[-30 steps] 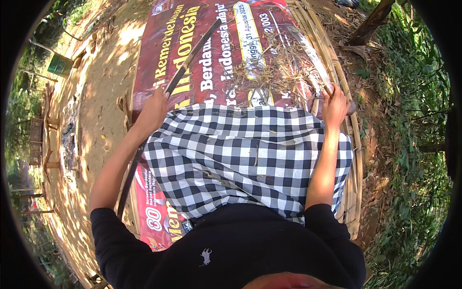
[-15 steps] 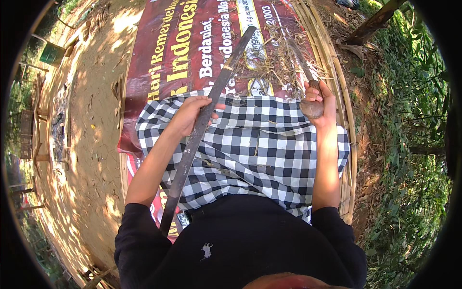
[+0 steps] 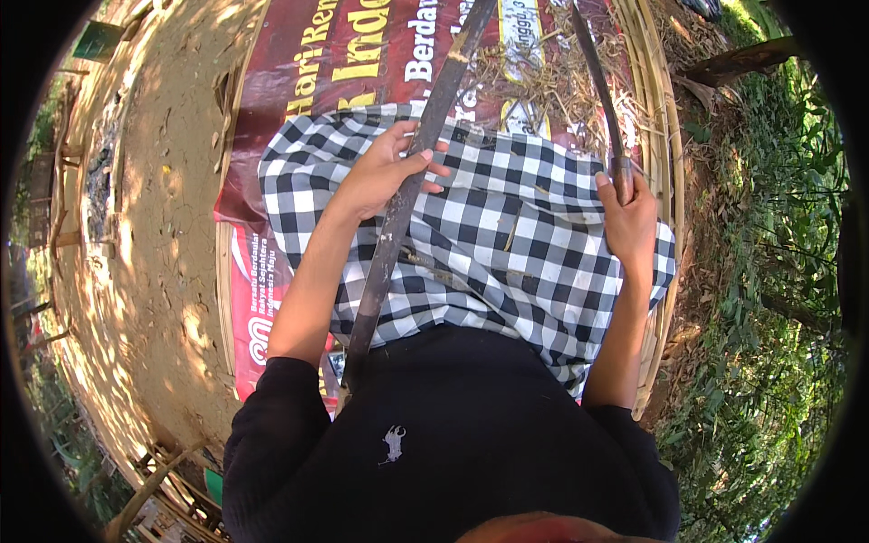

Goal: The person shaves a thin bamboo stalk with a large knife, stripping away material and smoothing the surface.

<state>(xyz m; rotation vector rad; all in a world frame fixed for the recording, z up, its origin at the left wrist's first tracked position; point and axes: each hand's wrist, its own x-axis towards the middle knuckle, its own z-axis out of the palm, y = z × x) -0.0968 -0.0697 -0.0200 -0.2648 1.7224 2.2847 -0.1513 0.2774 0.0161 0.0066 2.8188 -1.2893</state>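
Note:
A long dark flat strip (image 3: pixel 387 237), perhaps wood or bamboo, slants across my lap from my waist up past the top edge. My left hand (image 3: pixel 385 176) holds it near the middle, thumb over the front and fingers behind; a pale nick shows farther up its length. In my right hand (image 3: pixel 628 213) is a large knife (image 3: pixel 594 77), gripped by its brown handle with the dark blade pointing away from me. The blade stands apart from the strip. Black-and-white checked cloth (image 3: pixel 471 226) covers my lap beneath both hands.
A red printed banner (image 3: pixel 312 63) lies over a platform edged with bamboo slats (image 3: pixel 665 118). Thin shavings (image 3: pixel 552 77) are scattered on it beyond the cloth. Bare earth (image 3: pixel 172 235) extends left; green plants (image 3: pixel 769 362) and a leaning log (image 3: pixel 747 61) are at right.
My left hand and the strip have shifted away from me and slightly right. The right wrist has turned, so the knife's blade now shows along its length and the handle end is hidden.

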